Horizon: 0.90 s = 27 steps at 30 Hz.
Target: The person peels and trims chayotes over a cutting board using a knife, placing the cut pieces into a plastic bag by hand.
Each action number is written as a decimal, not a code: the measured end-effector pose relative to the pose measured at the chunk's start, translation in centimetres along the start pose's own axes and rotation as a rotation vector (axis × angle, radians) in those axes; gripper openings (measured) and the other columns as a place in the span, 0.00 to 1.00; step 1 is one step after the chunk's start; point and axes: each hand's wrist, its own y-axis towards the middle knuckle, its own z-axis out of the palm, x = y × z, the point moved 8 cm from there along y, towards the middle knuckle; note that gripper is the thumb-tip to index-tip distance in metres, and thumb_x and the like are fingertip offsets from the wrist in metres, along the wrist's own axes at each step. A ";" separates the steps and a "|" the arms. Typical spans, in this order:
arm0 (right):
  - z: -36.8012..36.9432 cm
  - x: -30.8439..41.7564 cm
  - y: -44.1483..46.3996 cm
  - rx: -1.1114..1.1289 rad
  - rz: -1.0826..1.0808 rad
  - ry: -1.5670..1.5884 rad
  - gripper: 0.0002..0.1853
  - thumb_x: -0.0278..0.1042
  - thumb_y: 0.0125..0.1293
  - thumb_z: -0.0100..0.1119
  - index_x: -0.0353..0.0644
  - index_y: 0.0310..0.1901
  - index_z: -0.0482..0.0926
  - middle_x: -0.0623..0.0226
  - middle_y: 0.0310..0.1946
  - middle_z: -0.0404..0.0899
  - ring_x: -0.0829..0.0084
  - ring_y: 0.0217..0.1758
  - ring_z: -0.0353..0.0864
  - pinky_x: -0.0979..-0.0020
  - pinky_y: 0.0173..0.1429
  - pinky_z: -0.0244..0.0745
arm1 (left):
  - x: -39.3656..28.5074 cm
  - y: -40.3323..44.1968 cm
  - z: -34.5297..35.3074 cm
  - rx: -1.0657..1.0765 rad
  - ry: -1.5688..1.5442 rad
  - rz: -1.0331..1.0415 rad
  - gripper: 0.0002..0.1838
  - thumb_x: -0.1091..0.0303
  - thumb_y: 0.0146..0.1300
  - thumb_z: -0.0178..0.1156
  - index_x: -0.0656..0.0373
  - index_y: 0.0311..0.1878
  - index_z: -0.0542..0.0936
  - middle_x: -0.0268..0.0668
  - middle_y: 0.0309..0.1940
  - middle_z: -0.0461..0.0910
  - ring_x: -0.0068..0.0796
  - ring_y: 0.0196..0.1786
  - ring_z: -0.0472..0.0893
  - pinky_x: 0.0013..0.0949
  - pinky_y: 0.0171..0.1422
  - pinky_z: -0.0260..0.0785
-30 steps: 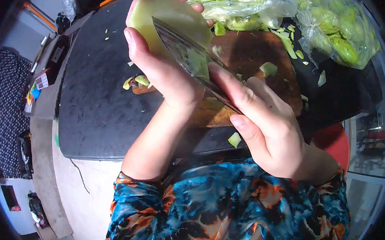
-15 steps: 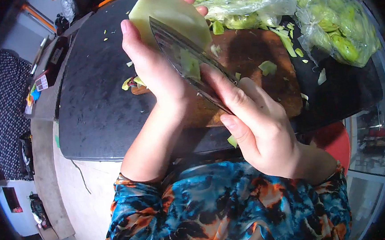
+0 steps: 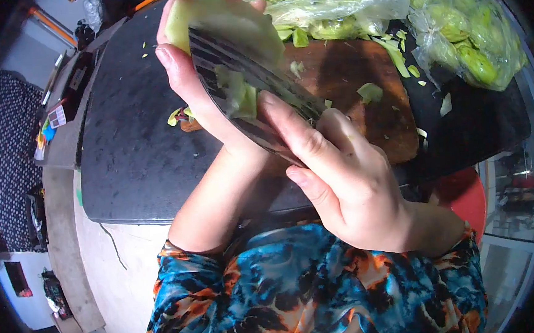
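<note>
A large pale green piece of vegetable or fruit [image 3: 232, 23] is held up by my left hand [image 3: 204, 103], its fingers wrapped round the far side and the thumb at the near left. My right hand [image 3: 348, 173] grips a broad dark blade [image 3: 243, 88], forefinger pressed along its face. The blade lies slanted against the near side of the pale piece, and a green slice [image 3: 246, 101] sticks to its surface. Below both hands is a brown wooden board [image 3: 340, 68] with a few green scraps [image 3: 370, 93] on it.
An open clear bag of green pieces [image 3: 342, 6] lies beyond the board. Right of it stands a second bag with green produce [image 3: 469, 41]. Peelings [image 3: 397, 58] are scattered beside the board on the dark table [image 3: 135, 145]. A red stool [image 3: 464, 199] is at the right.
Both hands have shifted left with the piece and the blade. The blade has turned so more of its face shows.
</note>
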 end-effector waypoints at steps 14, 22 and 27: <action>0.2 -0.1 0.1 0.043 0.032 -0.130 0.29 0.23 0.60 0.55 0.43 0.64 0.65 0.52 0.41 0.72 0.54 0.37 0.76 0.64 0.41 0.73 | -0.3 -0.6 1.1 -0.195 0.291 -0.103 0.32 0.39 0.65 0.40 0.52 0.63 0.63 0.52 0.56 0.69 0.53 0.56 0.72 0.47 0.59 0.67; 0.4 -0.5 -0.1 0.137 0.076 -0.191 0.29 0.23 0.59 0.55 0.42 0.64 0.65 0.52 0.40 0.72 0.56 0.34 0.76 0.65 0.38 0.74 | 1.9 -0.3 -0.7 -0.064 -0.100 -0.344 0.29 0.42 0.65 0.42 0.54 0.60 0.66 0.53 0.54 0.71 0.53 0.55 0.73 0.46 0.60 0.67; -3.7 -2.3 -1.2 0.049 0.220 0.050 0.22 0.26 0.65 0.46 0.36 0.61 0.67 0.65 0.33 0.74 0.77 0.27 0.71 0.76 0.31 0.69 | 3.1 -0.1 -2.3 -0.266 0.257 -0.553 0.36 0.38 0.63 0.41 0.63 0.57 0.69 0.50 0.48 0.76 0.44 0.51 0.78 0.44 0.57 0.71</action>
